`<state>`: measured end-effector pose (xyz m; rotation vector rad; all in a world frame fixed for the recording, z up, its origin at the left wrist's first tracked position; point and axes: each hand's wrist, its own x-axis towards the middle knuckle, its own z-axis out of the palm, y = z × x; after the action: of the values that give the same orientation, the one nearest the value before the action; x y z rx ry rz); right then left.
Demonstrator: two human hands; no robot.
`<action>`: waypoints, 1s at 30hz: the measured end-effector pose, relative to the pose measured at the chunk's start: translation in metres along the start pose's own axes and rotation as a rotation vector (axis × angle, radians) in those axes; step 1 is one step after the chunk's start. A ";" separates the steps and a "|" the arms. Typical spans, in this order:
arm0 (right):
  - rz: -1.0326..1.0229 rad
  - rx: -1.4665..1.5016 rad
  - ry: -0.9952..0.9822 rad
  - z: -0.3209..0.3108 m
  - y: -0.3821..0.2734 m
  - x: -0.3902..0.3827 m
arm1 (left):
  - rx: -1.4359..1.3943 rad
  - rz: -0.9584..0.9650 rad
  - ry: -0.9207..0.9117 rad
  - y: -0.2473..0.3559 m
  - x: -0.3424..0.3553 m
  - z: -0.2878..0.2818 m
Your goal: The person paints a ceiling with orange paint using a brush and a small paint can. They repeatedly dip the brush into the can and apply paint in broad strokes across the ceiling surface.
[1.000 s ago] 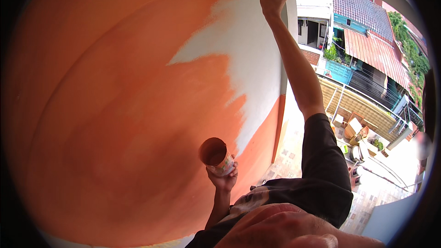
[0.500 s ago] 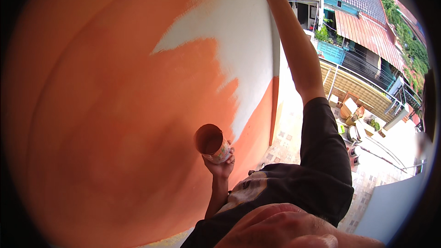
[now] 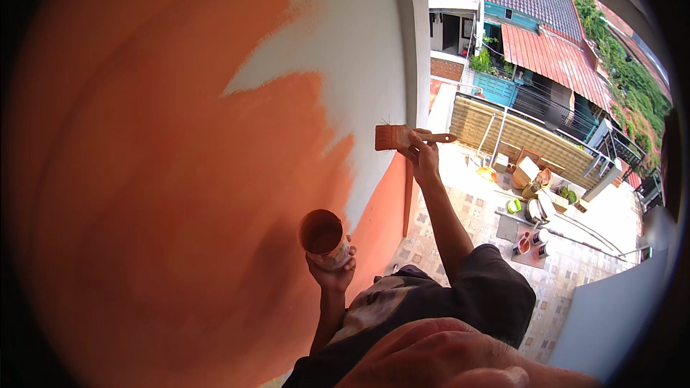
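My right hand [image 3: 422, 152] grips a paintbrush [image 3: 393, 137] by its handle and ferrule, with the orange-coated bristles pointing left toward the wall. Lower down, my left hand [image 3: 332, 273] is wrapped round a paint can [image 3: 321, 236], its open top showing orange inside. The wall [image 3: 180, 172] carries wet-looking orange paint on its left and lower parts. A jagged pale unpainted patch [image 3: 359, 50] runs from the top down to a narrow point near the can. Whether the bristles touch the wall cannot be made out.
The wall ends at a pale vertical edge [image 3: 417, 43]. Beyond it lies a patterned tiled floor [image 3: 460, 208] with several paint cans [image 3: 523, 246], boxes and plants. A low yellowish wall with a railing [image 3: 517, 129] stands farther off, before houses across the way.
My right arm has come down from its high reach near the top, and the brush is now in view beside the wall. My left hand still holds the can, slightly lower and left.
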<state>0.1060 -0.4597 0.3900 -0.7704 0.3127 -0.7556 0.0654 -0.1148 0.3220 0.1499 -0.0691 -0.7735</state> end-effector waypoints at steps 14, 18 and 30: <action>0.052 -0.232 -0.272 -0.031 0.061 -0.061 | 0.029 -0.012 -0.038 0.015 0.010 -0.039; -0.112 -0.480 -0.371 0.002 0.037 -0.065 | 0.027 0.020 -0.037 0.015 0.010 -0.033; -0.119 -0.385 -1.054 0.072 0.005 -0.099 | -0.021 -0.016 -0.034 0.017 0.009 -0.054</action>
<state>0.0765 -0.3498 0.4348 -1.4471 -0.5621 -0.3140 0.0904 -0.1029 0.2711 0.1172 -0.0917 -0.7928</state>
